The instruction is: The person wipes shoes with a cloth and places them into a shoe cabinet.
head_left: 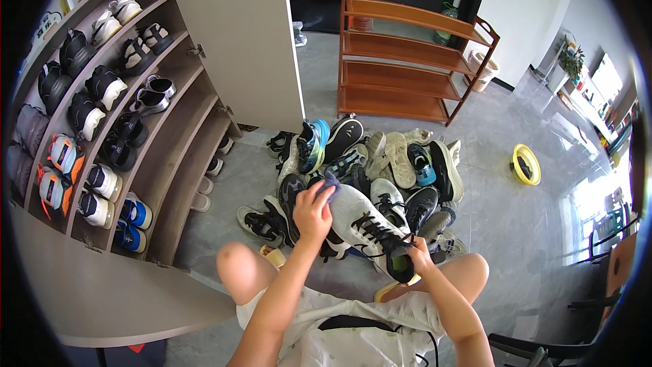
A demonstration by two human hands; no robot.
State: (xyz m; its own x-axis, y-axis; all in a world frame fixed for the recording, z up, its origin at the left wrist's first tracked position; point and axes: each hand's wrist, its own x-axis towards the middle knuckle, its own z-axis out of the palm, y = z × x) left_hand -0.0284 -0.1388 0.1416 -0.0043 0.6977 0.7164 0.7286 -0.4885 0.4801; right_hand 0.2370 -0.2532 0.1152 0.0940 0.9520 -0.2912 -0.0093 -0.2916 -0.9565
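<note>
Pale grey and black, in the head view: sports shoe (353, 209) held over a heap of footwear (399, 163) on the floor (496, 224), toe pointing up and to the left, opening toward the lower right. Left hand (313, 214) closed around a bunched grey-purple cloth (331, 185), pressed on or just beside the toe; exact contact partly hidden by the fingers. Right hand (420, 258) pinching the collar at the heel end; placement of any fingers inside the opening not clear. Apparent step, by judgement: wiping the upper. For good work, keep the heel grip firm, so as not to let the toe dip under pressure from the cloth. Fold a flat pad beneath the fingertips, then stroke lightly along the mesh, steering around the black laces (371, 229). Avoid resting the toe on the heap; best turned from the wrist, clear of neighbouring soles
</note>
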